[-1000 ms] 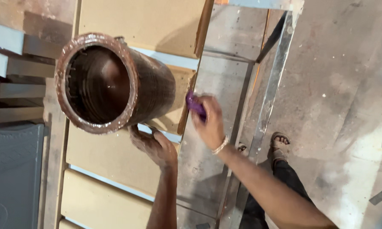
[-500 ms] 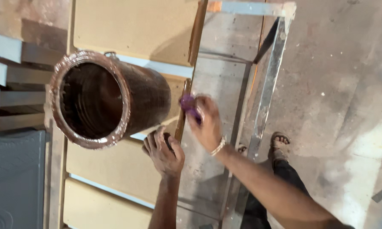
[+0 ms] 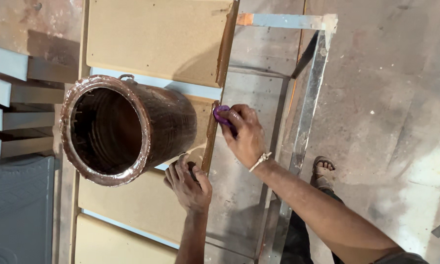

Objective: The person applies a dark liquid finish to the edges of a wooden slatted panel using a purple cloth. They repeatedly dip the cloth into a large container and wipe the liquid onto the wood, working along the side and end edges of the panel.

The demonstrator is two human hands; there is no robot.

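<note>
The fingers of the right hand [image 3: 244, 134] are curled together around a small purple pad [image 3: 221, 114], and they press it against the brown-stained edge of a tan board [image 3: 132, 205]. Only a part of the pad shows beyond the fingertips, so its full shape I cannot tell. The fingers of the left hand [image 3: 188, 181] are bent and close together, lying on the same board just beside its edge; something dark seems to sit under them, but it is too hidden to name.

Just beside the left fingers — touching or nearly touching them — lies a big brown bucket [image 3: 127, 129] on its side, with its open mouth turned toward the camera and a glossy wet rim. It rests over the tan board, between both hands and a stack of pale blue-edged panels [image 3: 10, 117] farther out.

Beyond the right fingers there is a second tan board [image 3: 156, 39], its edge also brown. Under the right wrist, which wears a light string band [image 3: 260, 160], stands a metal frame [image 3: 308, 112] on a grey concrete floor [image 3: 391, 98]. Near the forearm a sandalled foot [image 3: 323, 172] shows — the person's own, as it seems.
</note>
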